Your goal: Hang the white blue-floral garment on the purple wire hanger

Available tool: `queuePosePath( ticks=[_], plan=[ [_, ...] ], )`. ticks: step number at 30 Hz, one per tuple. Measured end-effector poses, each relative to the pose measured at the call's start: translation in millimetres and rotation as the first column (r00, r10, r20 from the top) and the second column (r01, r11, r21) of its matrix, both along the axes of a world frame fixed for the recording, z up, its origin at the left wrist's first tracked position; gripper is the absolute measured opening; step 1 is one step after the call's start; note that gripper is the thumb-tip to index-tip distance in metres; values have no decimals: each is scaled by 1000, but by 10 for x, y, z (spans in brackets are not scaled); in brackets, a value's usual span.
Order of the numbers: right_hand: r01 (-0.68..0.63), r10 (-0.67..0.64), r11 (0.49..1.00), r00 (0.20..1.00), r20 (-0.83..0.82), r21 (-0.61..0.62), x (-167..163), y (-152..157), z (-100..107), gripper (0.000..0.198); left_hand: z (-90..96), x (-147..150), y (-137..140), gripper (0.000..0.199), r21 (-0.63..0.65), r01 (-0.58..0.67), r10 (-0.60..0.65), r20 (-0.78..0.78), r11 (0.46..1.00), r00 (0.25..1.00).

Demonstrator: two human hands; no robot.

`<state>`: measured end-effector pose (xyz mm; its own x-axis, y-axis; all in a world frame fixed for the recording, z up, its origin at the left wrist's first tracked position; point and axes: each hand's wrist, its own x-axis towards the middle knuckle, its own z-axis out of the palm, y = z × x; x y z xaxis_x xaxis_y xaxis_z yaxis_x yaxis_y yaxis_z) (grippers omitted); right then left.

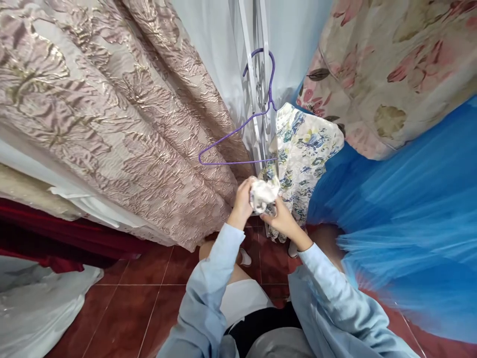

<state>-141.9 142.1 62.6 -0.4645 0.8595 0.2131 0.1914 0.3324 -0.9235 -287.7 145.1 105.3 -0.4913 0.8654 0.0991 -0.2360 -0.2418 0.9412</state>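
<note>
A white garment with a blue and yellow floral print (303,144) hangs by one shoulder from a purple hanger (231,135). The hanger's left arm is bare. Below the hanger, my left hand (244,200) is closed on a bunched white part of the garment (264,194). My right hand (280,216) grips the same bunched cloth from the right, thumb toward me. Some of its fingers are hidden behind the fabric.
White metal rack bars (257,74) run behind the hanger. Pink brocade cloth (141,124) hangs at left, and a floral fabric (395,74) with blue tulle (410,209) at right. Red floor tiles (126,308) lie below, near my legs.
</note>
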Motion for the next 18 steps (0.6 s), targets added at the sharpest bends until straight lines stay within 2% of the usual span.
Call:
queuePosePath(
  ticks=[1, 3, 5, 7, 8, 10, 12, 14, 15, 17, 18],
  plan=[
    [-41, 41, 999, 998, -43, 3, 24, 4, 63, 56, 24, 130, -28, 25, -9, 64, -64, -41, 998, 997],
    [-58, 55, 998, 989, -136, -13, 83, 63, 183, 42, 124, 359, -93, 21, -9, 199, -195, -247, 980, 949],
    [33, -38, 999, 975, -220, -27, 163, 187, 280, 30, 263, 537, -138, 14, -2, 306, -261, -528, 952, 808],
    [165, -167, 986, 952, -256, -28, 266, 335, 348, 20, 391, 663, -148, 11, 11, 391, -262, -725, 920, 637],
    [215, -215, 976, 939, -268, -32, 329, 403, 376, 17, 436, 708, -144, 14, 27, 422, -246, -778, 906, 578],
    [268, -269, 962, 913, -308, -44, 485, 511, 422, 22, 475, 757, -130, 23, 73, 436, -191, -826, 897, 530],
    [327, -326, 943, 873, -362, -60, 693, 595, 460, 33, 449, 748, -124, 33, 107, 381, -131, -826, 918, 548],
    [477, -474, 873, 782, -405, -101, 946, 686, 480, 36, 391, 682, -131, 40, 114, 311, -91, -813, 944, 575],
    [577, -572, 807, 705, -420, -130, 1080, 739, 479, 35, 362, 635, -137, 43, 112, 290, -84, -806, 950, 586],
    [746, -736, 642, 537, -412, -175, 1333, 843, 445, 36, 321, 530, -147, 50, 118, 264, -76, -776, 957, 626],
    [793, -786, 583, 495, -370, -177, 1438, 882, 412, 38, 312, 481, -147, 53, 126, 250, -74, -747, 960, 660]
  ],
)
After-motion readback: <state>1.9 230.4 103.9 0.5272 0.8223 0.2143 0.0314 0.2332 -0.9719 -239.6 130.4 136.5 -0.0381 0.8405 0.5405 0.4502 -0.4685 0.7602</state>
